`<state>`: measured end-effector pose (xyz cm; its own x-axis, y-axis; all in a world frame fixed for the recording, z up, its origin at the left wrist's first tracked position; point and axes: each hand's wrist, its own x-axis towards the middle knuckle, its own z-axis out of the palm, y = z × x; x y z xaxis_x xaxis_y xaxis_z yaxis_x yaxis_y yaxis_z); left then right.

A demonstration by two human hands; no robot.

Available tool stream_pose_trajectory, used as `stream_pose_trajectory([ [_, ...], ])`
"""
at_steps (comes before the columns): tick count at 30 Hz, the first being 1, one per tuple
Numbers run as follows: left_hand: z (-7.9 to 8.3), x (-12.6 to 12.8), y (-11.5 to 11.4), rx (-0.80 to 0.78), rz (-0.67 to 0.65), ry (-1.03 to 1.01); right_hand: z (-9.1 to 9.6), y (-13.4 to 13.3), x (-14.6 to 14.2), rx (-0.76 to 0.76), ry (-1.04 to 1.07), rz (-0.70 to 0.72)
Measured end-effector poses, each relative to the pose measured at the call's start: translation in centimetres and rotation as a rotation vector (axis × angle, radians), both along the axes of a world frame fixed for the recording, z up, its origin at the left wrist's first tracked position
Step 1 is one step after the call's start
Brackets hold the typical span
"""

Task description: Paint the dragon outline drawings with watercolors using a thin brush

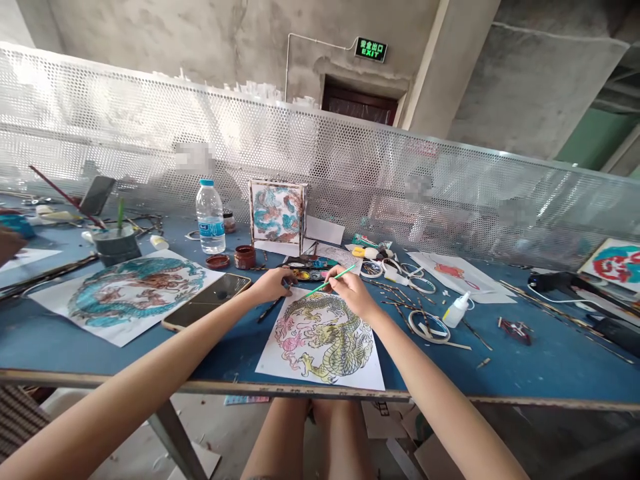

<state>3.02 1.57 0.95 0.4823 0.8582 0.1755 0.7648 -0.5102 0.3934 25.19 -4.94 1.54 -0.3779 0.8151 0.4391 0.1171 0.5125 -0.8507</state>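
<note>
A thin green paintbrush (333,283) is pinched in my right hand (349,292), its lower end slanting left over the top of a dragon picture (325,340). That sheet lies on the blue table before me, the dragon coloured yellow-green with pink at the left. My left hand (273,285) is closed near the sheet's top left corner, with a small dark thing at the fingertips that I cannot make out. Just beyond both hands sits a paint palette (313,273) with dark, yellow and blue patches. A black pen-like stick (270,311) lies below my left hand.
A phone (207,303) and a blue dragon painting (135,290) lie left. Behind stand a water bottle (211,220), brown paint jars (245,257) and a framed dragon picture (278,215). Right are a glue bottle (456,311), tape strips and twigs. A perforated metal screen (350,167) borders the table.
</note>
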Motion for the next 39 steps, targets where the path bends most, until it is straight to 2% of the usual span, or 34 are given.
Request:
stream_pose_trajectory([
  [4,0.0,0.0,0.1,-0.001,0.017,0.016,-0.1,-0.1,-0.2,0.000,-0.012,0.065],
  [10,-0.3,-0.1,0.4,-0.004,-0.011,0.007,-0.1,0.0,-0.1,0.037,-0.045,-0.032],
  [16,-0.2,-0.1,0.4,-0.015,-0.008,0.003,0.0,-0.1,0.0,-0.010,-0.015,0.106],
  [29,-0.4,-0.3,0.6,-0.008,-0.027,0.012,0.4,0.2,0.8,0.131,-0.123,-0.138],
  [35,0.0,-0.2,0.3,-0.016,0.002,0.027,0.4,-0.1,0.3,0.078,-0.066,-0.072],
  [39,-0.1,-0.2,0.3,-0.014,0.008,0.015,0.8,-0.1,0.7,0.153,-0.186,-0.155],
])
